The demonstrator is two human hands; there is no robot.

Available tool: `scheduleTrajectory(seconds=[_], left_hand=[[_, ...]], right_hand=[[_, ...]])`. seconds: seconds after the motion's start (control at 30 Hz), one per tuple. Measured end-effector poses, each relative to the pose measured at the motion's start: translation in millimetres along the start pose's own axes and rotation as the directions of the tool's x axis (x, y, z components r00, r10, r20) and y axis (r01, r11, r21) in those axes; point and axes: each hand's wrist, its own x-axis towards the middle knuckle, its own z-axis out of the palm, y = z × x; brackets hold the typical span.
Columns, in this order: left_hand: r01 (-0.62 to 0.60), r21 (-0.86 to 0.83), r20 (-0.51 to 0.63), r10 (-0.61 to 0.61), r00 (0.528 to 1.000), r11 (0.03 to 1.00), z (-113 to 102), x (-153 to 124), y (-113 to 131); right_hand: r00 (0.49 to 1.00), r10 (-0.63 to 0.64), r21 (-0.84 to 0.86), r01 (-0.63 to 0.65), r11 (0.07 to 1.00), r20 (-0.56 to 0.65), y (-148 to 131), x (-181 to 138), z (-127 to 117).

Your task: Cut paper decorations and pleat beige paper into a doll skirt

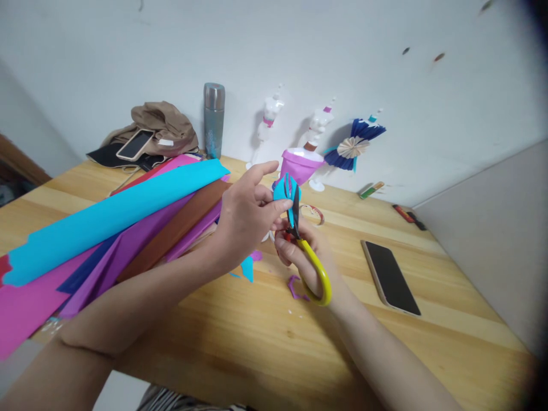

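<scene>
Between thumb and fingers, my left hand pinches a small piece of blue paper. My right hand grips a pair of scissors with yellow-edged handles, its fingers through the loops. The dark blades point up and lie across the blue paper, close to my left thumb. Just behind the paper stands a small white dress form with a purple paper skirt. Below my hands, blue scraps and a purple scrap lie on the wooden table.
Long strips of coloured paper cover the table's left side. Behind them are a brown cloth bag, a phone and a thermos. Two more dress forms, one with a navy pleated dress, stand by the wall. Another phone lies right.
</scene>
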Motion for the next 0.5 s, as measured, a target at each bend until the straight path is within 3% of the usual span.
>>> scheduleTrajectory(seconds=[0.5], left_hand=[[-0.055,0.013,0.122,0.053,0.991,0.998,-6.6,7.5,2.5]], right_hand=[[0.998,0.048,0.047,-0.049,0.998,0.035,-0.4,-0.7,-0.4]])
